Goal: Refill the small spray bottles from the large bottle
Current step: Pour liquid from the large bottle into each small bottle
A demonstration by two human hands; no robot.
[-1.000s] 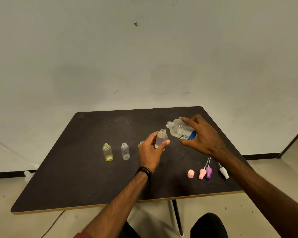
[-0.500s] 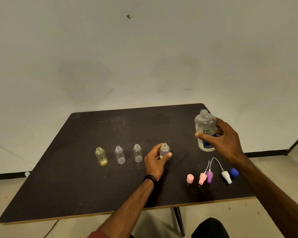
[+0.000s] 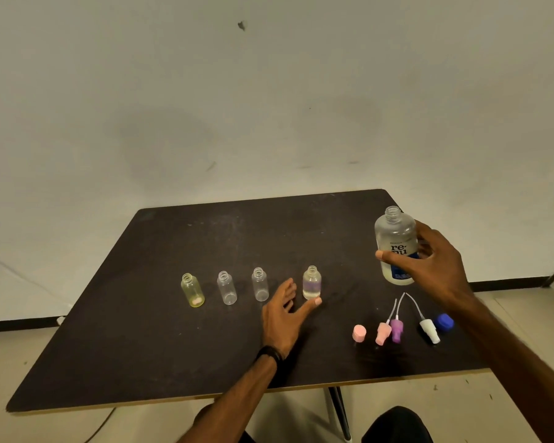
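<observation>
Several small uncapped bottles stand in a row on the dark table [image 3: 141,340]: a yellow one [image 3: 192,290], two clear ones [image 3: 227,288] [image 3: 260,284], and a purple-tinted one [image 3: 312,282] holding liquid. My left hand [image 3: 283,310] lies open just left of the purple-tinted bottle, thumb tip at its base, gripping nothing. My right hand [image 3: 432,266] holds the large clear bottle [image 3: 395,241] with the blue label, upright and uncapped, at the table's right side.
Near the front right lie a pink cap [image 3: 359,333], a pink spray head [image 3: 383,332], a purple spray head [image 3: 397,329], a white spray head [image 3: 429,330] and a blue cap [image 3: 444,322]. The table's front edge is close to my knees.
The large bottle went from tilted over the purple-tinted bottle to upright at the right. My left hand set that small bottle down in the row and let go of it.
</observation>
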